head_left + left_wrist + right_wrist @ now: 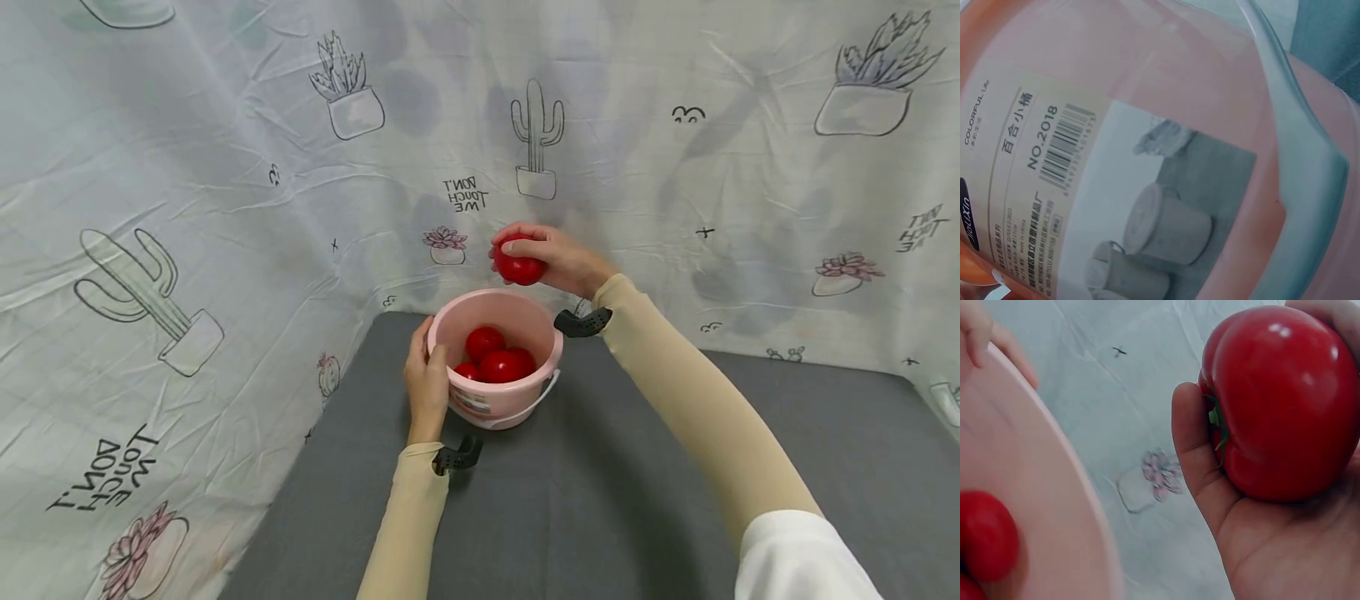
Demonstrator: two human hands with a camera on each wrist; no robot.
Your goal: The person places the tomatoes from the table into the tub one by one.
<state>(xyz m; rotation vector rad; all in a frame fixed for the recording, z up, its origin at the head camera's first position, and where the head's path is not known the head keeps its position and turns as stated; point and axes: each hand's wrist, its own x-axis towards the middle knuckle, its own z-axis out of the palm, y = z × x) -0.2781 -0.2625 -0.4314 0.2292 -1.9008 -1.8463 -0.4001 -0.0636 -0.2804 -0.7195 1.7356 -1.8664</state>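
My right hand [558, 254] holds a large red tomato [519, 263] in the air, above the far right part of the bucket's rim. In the right wrist view the tomato [1282, 403] shows its green stem end beside a curled digit. At the left, my left hand [427, 379] grips the rim of a pink plastic bucket [465, 310], which stands upright on the table. Several red tomatoes [501, 367] lie inside it. The left wrist view is filled by the bucket's printed label [1085, 169] and its pale handle [1310, 156], which hangs down outside.
A dark grey cloth [600, 517] covers the table. Behind and to the left hangs a pale curtain [615, 167] printed with potted cacti, close to the bucket's far side. Black straps [583, 323] sit on both wrists.
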